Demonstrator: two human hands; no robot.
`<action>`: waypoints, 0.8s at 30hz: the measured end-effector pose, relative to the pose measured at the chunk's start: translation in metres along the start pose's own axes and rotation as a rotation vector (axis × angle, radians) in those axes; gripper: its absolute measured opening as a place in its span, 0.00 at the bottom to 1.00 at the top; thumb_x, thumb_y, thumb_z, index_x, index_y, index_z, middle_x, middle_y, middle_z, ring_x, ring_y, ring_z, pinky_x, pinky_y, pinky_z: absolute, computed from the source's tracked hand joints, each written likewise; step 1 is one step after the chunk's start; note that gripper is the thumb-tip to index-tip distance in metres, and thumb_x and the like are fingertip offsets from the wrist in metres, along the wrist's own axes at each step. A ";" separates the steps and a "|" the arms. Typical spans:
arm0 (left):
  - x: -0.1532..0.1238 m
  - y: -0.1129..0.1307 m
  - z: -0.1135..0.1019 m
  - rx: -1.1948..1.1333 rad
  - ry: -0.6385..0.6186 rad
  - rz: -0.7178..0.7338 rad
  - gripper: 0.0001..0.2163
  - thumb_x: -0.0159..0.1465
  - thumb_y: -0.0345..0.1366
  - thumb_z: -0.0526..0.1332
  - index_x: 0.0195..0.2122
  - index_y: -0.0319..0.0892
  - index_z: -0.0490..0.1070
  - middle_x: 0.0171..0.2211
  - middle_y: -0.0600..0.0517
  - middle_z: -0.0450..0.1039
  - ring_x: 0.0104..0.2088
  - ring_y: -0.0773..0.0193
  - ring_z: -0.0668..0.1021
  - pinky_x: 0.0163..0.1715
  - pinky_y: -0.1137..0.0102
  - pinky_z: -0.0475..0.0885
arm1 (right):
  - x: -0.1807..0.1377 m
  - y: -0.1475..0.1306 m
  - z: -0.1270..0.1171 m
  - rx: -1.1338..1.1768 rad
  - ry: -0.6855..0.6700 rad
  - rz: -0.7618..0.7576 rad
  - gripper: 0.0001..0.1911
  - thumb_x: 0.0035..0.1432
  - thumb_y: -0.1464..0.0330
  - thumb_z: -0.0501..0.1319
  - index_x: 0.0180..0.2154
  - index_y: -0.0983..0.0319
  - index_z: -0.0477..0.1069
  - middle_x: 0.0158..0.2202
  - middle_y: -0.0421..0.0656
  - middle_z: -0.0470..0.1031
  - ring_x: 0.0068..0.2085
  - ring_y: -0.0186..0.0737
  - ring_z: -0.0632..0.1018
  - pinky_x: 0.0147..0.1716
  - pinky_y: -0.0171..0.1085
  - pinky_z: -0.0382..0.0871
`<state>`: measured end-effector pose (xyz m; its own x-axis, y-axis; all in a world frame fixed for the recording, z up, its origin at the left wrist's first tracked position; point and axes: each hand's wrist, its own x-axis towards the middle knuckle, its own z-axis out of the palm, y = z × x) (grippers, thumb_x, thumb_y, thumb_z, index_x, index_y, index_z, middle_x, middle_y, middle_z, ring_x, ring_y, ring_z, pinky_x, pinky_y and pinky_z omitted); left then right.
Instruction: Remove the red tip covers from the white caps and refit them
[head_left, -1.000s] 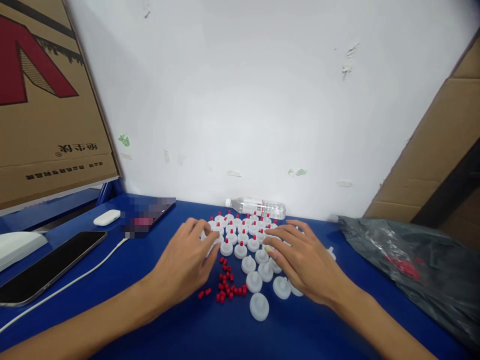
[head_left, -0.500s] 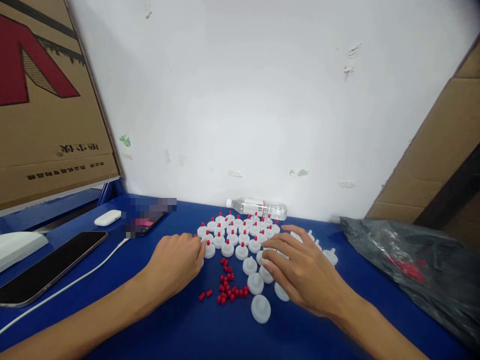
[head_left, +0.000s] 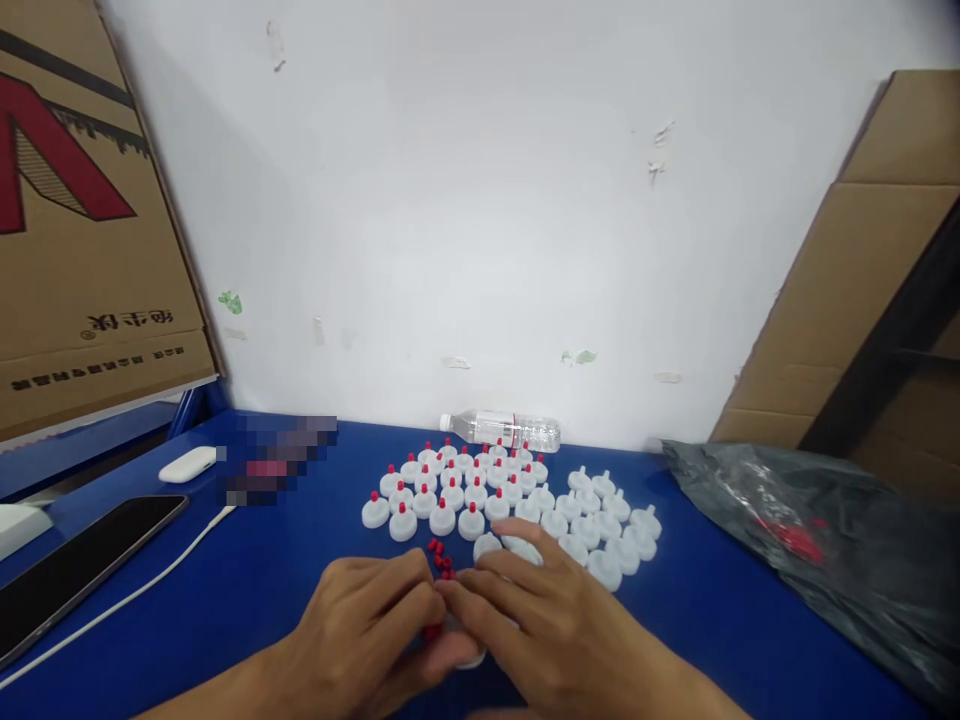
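My left hand [head_left: 367, 630] and my right hand [head_left: 536, 625] meet low in the middle, fingertips together over the small red plugs [head_left: 441, 558] on the blue table [head_left: 285, 570]. A white cap [head_left: 471, 658] shows under the fingers, and a red plug sits pinched at my left fingertips. Both hands are closed in a pinch. Beyond them stand several white caps with red plugs [head_left: 450, 490] on the left and several plain white caps [head_left: 600, 520] on the right.
A clear water bottle [head_left: 502, 430] lies by the white wall. A black plastic bag [head_left: 817, 540] fills the right side. On the left are a dark tablet [head_left: 67, 570], a white cable [head_left: 135, 590], a white case [head_left: 186, 464] and a cardboard box [head_left: 82, 220].
Both hands drew back from the rows of caps toward me and came together over the red plugs. The view has shifted, so the caps sit lower and wholly uncovered.
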<state>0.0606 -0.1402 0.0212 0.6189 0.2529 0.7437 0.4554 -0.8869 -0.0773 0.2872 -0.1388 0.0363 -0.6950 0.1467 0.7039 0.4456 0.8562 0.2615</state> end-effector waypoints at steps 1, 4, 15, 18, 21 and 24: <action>0.000 -0.001 0.001 -0.004 -0.001 0.000 0.11 0.76 0.40 0.55 0.35 0.44 0.62 0.24 0.56 0.67 0.21 0.67 0.69 0.22 0.69 0.60 | 0.000 -0.002 0.003 0.004 0.023 -0.005 0.24 0.72 0.51 0.54 0.45 0.66 0.74 0.36 0.41 0.81 0.36 0.38 0.78 0.63 0.45 0.59; 0.005 -0.003 0.002 -0.007 -0.047 -0.024 0.10 0.76 0.39 0.53 0.35 0.44 0.62 0.25 0.55 0.68 0.22 0.66 0.70 0.22 0.69 0.61 | 0.001 -0.003 0.006 -0.005 0.054 0.010 0.20 0.72 0.55 0.55 0.37 0.64 0.73 0.29 0.38 0.77 0.31 0.36 0.76 0.59 0.44 0.64; 0.006 -0.019 -0.002 -0.132 -0.105 -0.234 0.12 0.75 0.28 0.46 0.33 0.44 0.60 0.28 0.54 0.65 0.25 0.65 0.68 0.26 0.69 0.58 | -0.014 0.047 -0.023 -0.236 0.003 0.031 0.13 0.69 0.78 0.53 0.47 0.62 0.73 0.48 0.46 0.81 0.45 0.38 0.80 0.58 0.48 0.65; 0.007 -0.024 0.001 -0.097 -0.165 -0.309 0.12 0.76 0.32 0.47 0.35 0.44 0.64 0.30 0.54 0.67 0.27 0.64 0.69 0.27 0.69 0.59 | -0.034 0.078 -0.029 -0.217 -0.011 0.319 0.07 0.70 0.73 0.56 0.48 0.60 0.69 0.51 0.46 0.80 0.47 0.42 0.81 0.57 0.51 0.65; 0.006 -0.025 0.008 -0.105 -0.243 -0.373 0.10 0.77 0.35 0.50 0.40 0.46 0.69 0.35 0.53 0.70 0.31 0.64 0.73 0.28 0.70 0.62 | -0.052 0.101 -0.027 -0.197 -0.052 0.546 0.05 0.71 0.69 0.57 0.46 0.58 0.70 0.51 0.46 0.79 0.49 0.46 0.80 0.55 0.52 0.66; 0.004 -0.026 0.013 -0.145 -0.298 -0.386 0.09 0.77 0.34 0.50 0.45 0.48 0.70 0.40 0.52 0.70 0.34 0.65 0.74 0.31 0.71 0.65 | -0.066 0.114 -0.024 -0.198 -0.096 0.605 0.06 0.70 0.65 0.59 0.41 0.56 0.75 0.51 0.46 0.78 0.46 0.49 0.80 0.48 0.52 0.69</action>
<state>0.0598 -0.1113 0.0179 0.5886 0.6532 0.4763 0.6062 -0.7464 0.2745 0.3971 -0.0625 0.0355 -0.3314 0.6267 0.7053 0.8642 0.5016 -0.0396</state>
